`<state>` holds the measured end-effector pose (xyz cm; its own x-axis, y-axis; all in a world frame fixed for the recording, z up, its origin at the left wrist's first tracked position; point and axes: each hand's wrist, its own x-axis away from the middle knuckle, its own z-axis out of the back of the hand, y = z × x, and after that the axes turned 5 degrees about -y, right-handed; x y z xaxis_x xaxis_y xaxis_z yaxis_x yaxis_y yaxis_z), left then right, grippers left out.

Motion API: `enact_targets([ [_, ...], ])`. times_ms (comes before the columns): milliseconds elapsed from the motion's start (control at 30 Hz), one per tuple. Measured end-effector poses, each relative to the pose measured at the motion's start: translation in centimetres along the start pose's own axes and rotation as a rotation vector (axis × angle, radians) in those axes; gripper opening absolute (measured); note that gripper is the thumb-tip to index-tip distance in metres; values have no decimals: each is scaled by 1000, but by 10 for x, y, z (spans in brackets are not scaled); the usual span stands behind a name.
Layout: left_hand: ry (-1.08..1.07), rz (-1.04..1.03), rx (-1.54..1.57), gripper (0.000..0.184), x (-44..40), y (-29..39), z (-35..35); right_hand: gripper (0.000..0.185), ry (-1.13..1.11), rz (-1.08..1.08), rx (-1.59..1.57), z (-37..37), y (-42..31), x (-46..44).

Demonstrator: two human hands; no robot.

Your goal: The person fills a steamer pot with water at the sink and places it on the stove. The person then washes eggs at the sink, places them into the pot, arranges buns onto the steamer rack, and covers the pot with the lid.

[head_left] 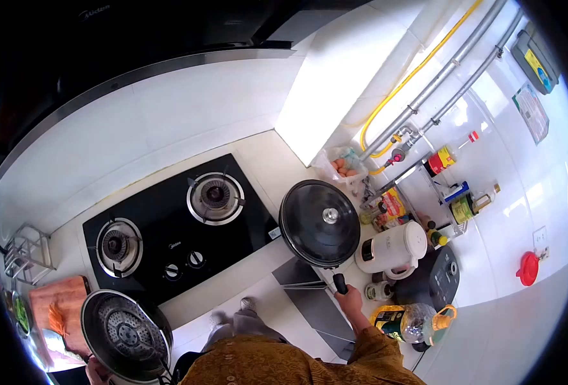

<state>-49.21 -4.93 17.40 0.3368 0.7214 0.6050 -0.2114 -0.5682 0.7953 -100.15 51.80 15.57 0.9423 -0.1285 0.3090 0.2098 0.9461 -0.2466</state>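
Note:
My right hand (350,300) is closed around the black handle of a lidded pan (309,234). The pan's dark lid has a shiny metal knob, and it sits on the counter right of the stove. At the lower left, my left hand (96,371) is at the edge of a dark pot (93,324), its fingers curled against it and partly hidden. A perforated metal steamer insert (127,330) shows inside this pot, which is at the counter's front edge beside the cutting board (56,300).
A black two-burner gas stove (181,224) lies between the pots. To the right stand a white kettle (390,249), a dark appliance (428,276), a large oil bottle (406,321) and a bag of eggs (343,168). A metal rack (30,253) stands left, and the range hood (136,38) hangs overhead.

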Motion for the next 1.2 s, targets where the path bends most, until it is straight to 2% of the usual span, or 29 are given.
enact_targets([
  [100, 17, -8, -3, 27, 1, 3, -3, 32, 59, -60, -54, -6, 3, -8],
  [200, 42, -8, 4, 27, 8, 3, 1, 31, 93, 11, -14, -16, 24, -26],
  [367, 88, -9, 16, 27, 12, 0, 7, 35, 96, -10, 81, -6, 19, -26],
  [467, 128, -12, 35, 26, 12, -3, 13, 44, 87, 24, 38, -1, 23, -26],
  [567, 155, -8, 66, 26, 7, -11, 29, 66, 73, 140, 111, -5, 48, -39],
  [600, 177, -1, 88, 26, -2, -14, 23, 66, 113, 239, 87, -15, 74, -53],
  [633, 207, 14, 120, 26, -5, -17, 23, 66, 107, 256, 132, -8, 65, -48],
  [667, 248, 29, 149, 26, -8, -17, 16, 67, 24, 231, 11, -6, 71, -54],
  [700, 0, 89, 184, 23, -22, -42, 73, 68, 40, 218, 30, -1, 58, -48],
  [733, 136, 109, 68, 22, -8, -27, 49, 69, 28, 181, 111, -1, 59, -54],
  [767, 57, 58, 66, 20, -23, -46, 70, 71, 32, 136, 187, -3, 65, -59],
  [833, 285, -10, -82, 19, -18, -46, 52, 75, 125, 307, 182, -6, 80, -64],
  [867, 358, -29, -128, 19, -17, -41, 37, 78, 1, 149, 137, 11, 47, -43],
  [900, 216, 32, -26, 18, -9, -23, 28, 78, 3, 159, 141, 10, 49, -43],
  [933, 71, 91, 82, 18, -6, -15, 29, 73, 135, 248, 278, 9, 55, -39],
  [967, 73, 93, 92, 18, -8, -17, 29, 68, 265, 333, 414, 10, 61, -40],
  [1000, 70, 89, 83, 20, -10, -20, 29, 57, 316, 341, 393, 20, 33, -19],
  [1033, 68, 84, 74, 23, -11, -23, 31, 57, 322, 352, 395, 21, 20, -17],
  [1100, 96, 79, 94, 22, -7, -23, 32, 47, 405, 581, 273, 20, -5, -9],
  [1133, 112, 77, 102, 22, -8, -22, 30, 37, 258, 650, 15, 7, -27, -4],
  [1167, 122, 74, 110, 22, -9, -20, 27, 27, -56, 550, -453, -17, -36, -6],
  [1200, 111, 77, 108, 22, -10, -18, 26, 19, -93, 894, -66, -19, -93, 21],
])
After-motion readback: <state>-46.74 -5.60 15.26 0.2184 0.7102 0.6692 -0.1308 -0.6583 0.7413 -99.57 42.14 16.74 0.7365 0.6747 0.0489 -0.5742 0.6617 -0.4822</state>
